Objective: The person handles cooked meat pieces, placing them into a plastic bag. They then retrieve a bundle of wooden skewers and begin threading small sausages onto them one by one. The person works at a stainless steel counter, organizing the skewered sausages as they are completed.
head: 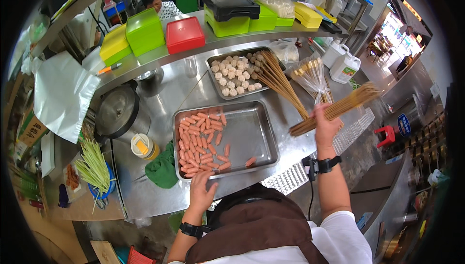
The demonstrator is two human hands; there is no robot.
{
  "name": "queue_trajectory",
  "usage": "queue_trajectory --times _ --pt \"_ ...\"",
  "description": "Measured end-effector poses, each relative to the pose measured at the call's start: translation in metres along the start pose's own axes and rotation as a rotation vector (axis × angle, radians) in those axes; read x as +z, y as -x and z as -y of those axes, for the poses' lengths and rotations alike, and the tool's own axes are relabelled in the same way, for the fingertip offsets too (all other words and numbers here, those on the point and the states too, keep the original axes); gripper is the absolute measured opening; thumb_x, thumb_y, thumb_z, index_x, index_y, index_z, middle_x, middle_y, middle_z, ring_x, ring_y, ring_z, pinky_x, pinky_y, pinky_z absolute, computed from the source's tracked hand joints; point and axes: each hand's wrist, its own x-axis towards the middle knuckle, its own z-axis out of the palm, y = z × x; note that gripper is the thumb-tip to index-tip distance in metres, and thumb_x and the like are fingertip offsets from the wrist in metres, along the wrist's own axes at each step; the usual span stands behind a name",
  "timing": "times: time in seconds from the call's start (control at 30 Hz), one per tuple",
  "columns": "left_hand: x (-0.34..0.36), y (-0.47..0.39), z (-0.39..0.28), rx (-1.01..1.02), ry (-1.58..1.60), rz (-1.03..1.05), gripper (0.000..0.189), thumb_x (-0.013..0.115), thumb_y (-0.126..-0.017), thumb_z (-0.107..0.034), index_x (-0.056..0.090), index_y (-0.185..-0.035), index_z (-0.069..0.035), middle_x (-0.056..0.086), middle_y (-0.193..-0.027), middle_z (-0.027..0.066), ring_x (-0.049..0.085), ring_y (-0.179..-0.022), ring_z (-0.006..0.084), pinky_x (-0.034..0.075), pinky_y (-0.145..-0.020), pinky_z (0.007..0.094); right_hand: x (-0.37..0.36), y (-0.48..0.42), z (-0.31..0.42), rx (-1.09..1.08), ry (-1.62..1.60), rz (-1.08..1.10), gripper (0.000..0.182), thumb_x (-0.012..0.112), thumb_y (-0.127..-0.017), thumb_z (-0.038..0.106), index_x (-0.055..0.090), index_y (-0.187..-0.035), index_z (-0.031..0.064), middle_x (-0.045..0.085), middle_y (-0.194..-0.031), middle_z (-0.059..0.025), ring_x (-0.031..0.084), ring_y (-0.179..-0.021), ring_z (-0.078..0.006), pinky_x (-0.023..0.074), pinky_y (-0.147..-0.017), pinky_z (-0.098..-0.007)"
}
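My right hand point(324, 126) is closed around a thick bundle of bamboo skewers point(350, 99), held slanting over the right side of the steel table. By the near rim of a metal tray point(267, 133), my left hand point(202, 190) holds nothing, its thumb spread from the fingers. Small pink sausages point(196, 142) fill the tray's left half, and a single sausage point(250, 161) lies apart near its front right. Behind stands a second tray point(215, 90) of pale meatballs point(232, 71); darker balls point(256, 60) sit at its right on skewers point(281, 86) that project over the rim.
Bagged skewered food point(310, 71) and white jugs point(345, 68) stand right. Left are a lidded pot point(118, 109), a yellow jar point(144, 147), a green cloth point(163, 169) and green stalks point(93, 166) in a blue container. A shelf point(218, 44) holds plastic boxes; a person point(169, 9) is beyond.
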Motion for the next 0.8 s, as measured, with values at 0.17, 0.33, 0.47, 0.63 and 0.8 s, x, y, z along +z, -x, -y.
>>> queue_trajectory --times 0.17,0.33,0.47,0.63,0.8 --pt "0.027 -0.019 -0.007 0.096 -0.288 0.147 0.037 0.072 -0.065 -0.011 0.063 -0.101 -0.009 0.057 -0.100 0.0090 0.049 -0.098 0.0294 0.037 -0.087 0.0405 -0.016 0.020 -0.120 0.117 0.132 0.054 0.010 0.066 -0.080 0.006 0.056 -0.080 0.0033 0.057 -0.068 -0.0023 0.056 -0.061 -0.0113 0.0462 -0.058 -0.0240" --pt "0.054 -0.018 0.010 0.114 -0.453 0.109 0.022 0.069 -0.065 -0.012 0.065 -0.087 -0.011 0.059 -0.088 0.0050 0.055 -0.087 0.0260 0.043 -0.075 0.0386 -0.031 0.012 -0.092 0.162 -0.094 0.253 0.012 0.066 -0.078 0.002 0.055 -0.081 0.0052 0.057 -0.075 -0.0025 0.055 -0.070 -0.0108 0.0461 -0.064 -0.0254" --pt "0.074 -0.029 -0.009 0.090 -0.467 0.103 0.023 0.069 -0.064 -0.013 0.065 -0.087 -0.012 0.058 -0.087 0.0047 0.055 -0.088 0.0251 0.045 -0.073 0.0373 -0.041 0.001 -0.113 0.136 -0.271 0.407 0.021 0.064 -0.077 -0.001 0.048 -0.088 0.0069 0.052 -0.083 -0.0053 0.052 -0.075 -0.0130 0.0464 -0.069 -0.0264" --pt "0.103 -0.032 -0.020 -0.080 -0.467 0.150 0.033 0.071 -0.064 -0.017 0.065 -0.096 -0.012 0.058 -0.089 0.0067 0.055 -0.088 0.0268 0.044 -0.075 0.0378 -0.042 -0.007 -0.133 0.204 -0.300 0.548 0.022 0.063 -0.077 -0.004 0.047 -0.088 0.0050 0.049 -0.086 -0.0072 0.052 -0.073 -0.0133 0.0468 -0.068 -0.0262" --pt "0.076 -0.097 -0.123 -0.143 -0.154 0.114 0.060 0.071 -0.073 -0.026 0.047 -0.123 -0.004 0.053 -0.111 0.0164 0.050 -0.105 0.0339 0.041 -0.089 0.0397 -0.036 -0.014 -0.117 0.289 -0.330 0.654 0.022 0.064 -0.076 -0.004 0.047 -0.086 0.0055 0.052 -0.084 -0.0074 0.055 -0.070 -0.0150 0.0469 -0.069 -0.0279"
